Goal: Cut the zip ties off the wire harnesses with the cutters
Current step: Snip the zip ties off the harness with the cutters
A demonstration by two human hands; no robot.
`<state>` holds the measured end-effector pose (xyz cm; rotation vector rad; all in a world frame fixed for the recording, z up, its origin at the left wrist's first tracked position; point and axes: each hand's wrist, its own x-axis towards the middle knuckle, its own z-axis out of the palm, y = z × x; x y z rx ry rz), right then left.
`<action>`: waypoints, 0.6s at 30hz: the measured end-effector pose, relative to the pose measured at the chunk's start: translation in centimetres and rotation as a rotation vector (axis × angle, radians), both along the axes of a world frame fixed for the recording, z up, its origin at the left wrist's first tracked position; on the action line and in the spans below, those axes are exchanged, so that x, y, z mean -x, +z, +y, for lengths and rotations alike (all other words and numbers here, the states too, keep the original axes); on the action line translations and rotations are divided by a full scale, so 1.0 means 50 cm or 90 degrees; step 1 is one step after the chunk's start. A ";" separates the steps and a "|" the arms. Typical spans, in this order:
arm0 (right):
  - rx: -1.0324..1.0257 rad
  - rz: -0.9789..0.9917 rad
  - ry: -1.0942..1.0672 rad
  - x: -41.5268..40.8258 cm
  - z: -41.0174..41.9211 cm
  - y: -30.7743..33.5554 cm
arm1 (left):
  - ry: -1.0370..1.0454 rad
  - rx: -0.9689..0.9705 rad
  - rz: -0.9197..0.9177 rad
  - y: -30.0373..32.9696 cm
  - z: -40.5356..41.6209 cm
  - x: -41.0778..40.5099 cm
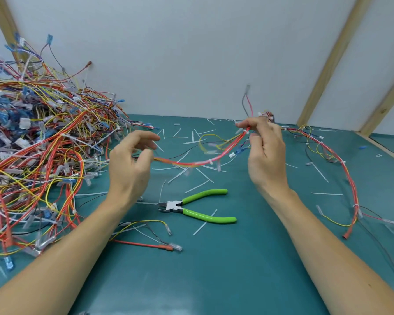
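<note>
Both hands raised, apart — left hand and right hand pinch wire harness; cutters on mat.

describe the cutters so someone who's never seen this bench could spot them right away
On the teal table, look in the bare middle area between the person's two forearms, to the right of the big wire pile. The cutters lie flat there, unheld, jaws pointing left. Their bright green handles set them apart from the white cut zip ties scattered around.
</note>
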<state>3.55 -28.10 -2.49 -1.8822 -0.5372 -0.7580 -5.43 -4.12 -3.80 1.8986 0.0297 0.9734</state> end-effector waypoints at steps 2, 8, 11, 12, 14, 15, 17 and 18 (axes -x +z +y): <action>-0.010 -0.012 0.044 0.011 0.007 0.006 | -0.027 -0.030 0.017 0.002 -0.003 0.004; 0.016 0.042 0.144 0.028 0.031 -0.006 | -0.142 -0.066 0.118 0.001 -0.013 0.005; -0.006 0.104 0.225 0.032 0.038 -0.007 | -0.171 -0.147 0.231 -0.009 -0.026 0.005; -0.024 0.122 0.253 0.033 0.041 -0.007 | -0.189 -0.182 0.245 -0.013 -0.030 0.006; -0.046 0.141 0.287 0.034 0.047 -0.007 | -0.212 -0.208 0.226 -0.018 -0.037 0.006; -0.051 0.146 0.299 0.035 0.050 -0.007 | -0.211 -0.199 0.210 -0.018 -0.040 0.006; -0.065 0.158 0.326 0.038 0.055 -0.007 | -0.188 -0.177 0.181 -0.014 -0.043 0.003; -0.073 0.166 0.340 0.040 0.057 -0.006 | -0.172 -0.179 0.168 -0.012 -0.044 0.002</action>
